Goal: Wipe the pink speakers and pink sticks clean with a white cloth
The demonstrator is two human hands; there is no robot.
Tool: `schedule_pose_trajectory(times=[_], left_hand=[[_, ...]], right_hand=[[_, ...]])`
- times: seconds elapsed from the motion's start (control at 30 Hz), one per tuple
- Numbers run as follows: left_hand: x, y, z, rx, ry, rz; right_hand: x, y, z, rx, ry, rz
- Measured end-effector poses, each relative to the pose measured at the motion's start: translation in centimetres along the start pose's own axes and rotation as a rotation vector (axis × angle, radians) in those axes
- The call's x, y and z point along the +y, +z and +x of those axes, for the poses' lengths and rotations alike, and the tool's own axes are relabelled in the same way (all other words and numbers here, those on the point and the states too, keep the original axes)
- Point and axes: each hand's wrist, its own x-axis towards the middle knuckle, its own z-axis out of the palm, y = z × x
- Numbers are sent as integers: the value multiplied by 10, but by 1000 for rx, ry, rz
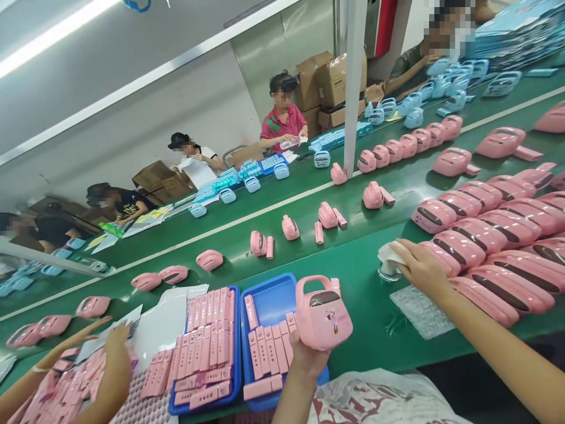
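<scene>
My left hand (306,358) is closed around a pink handled plastic case (326,321), lifted upright above a blue tray. The case has a dark glossy panel and a small printed figure; a short pink piece shows behind its upper right corner. My right hand (417,268) grips a white cloth (392,252) with its fingers. The cloth rests on the mouth of a small clear glass jar (388,272) on the green table. A clear plastic bag (421,312) lies beside the jar, under my right forearm.
Rows of pink cases (481,235) crowd the right. Two blue trays (269,287) hold slim pink pieces with dots. At left, a co-worker's hands (117,347) are over loose pink pieces. More cases stand along the green belt (238,265). People sit across, near a white post (353,88).
</scene>
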Motion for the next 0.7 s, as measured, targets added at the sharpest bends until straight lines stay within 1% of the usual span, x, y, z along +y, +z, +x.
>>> schedule_pose_trajectory(times=[0.07,0.13,0.2,0.27,0.37,0.43,0.47,0.53,0.6,0.7], left_hand=[[0,5,-6,-42,-23,-139],[0,10,-13,-85,-57,-241],[0,17,-19,-126,-84,-270],[0,24,-24,-172,-85,-271],[1,28,-27,-218,-42,-263],[2,26,-28,-218,-20,-262],[3,24,-28,-208,-15,-263],[6,21,-30,-175,-11,-265],[10,20,-33,-145,-13,-263],[14,24,-38,-141,-22,-257]], right_hand=[[6,3,5,63,146,112],[17,4,17,142,272,183],[30,3,29,242,362,211],[43,3,37,371,478,248],[57,5,36,573,667,348],[63,7,31,665,775,462],[66,9,28,683,813,529],[70,11,26,658,853,666],[74,10,26,576,856,784],[79,2,26,456,821,890]])
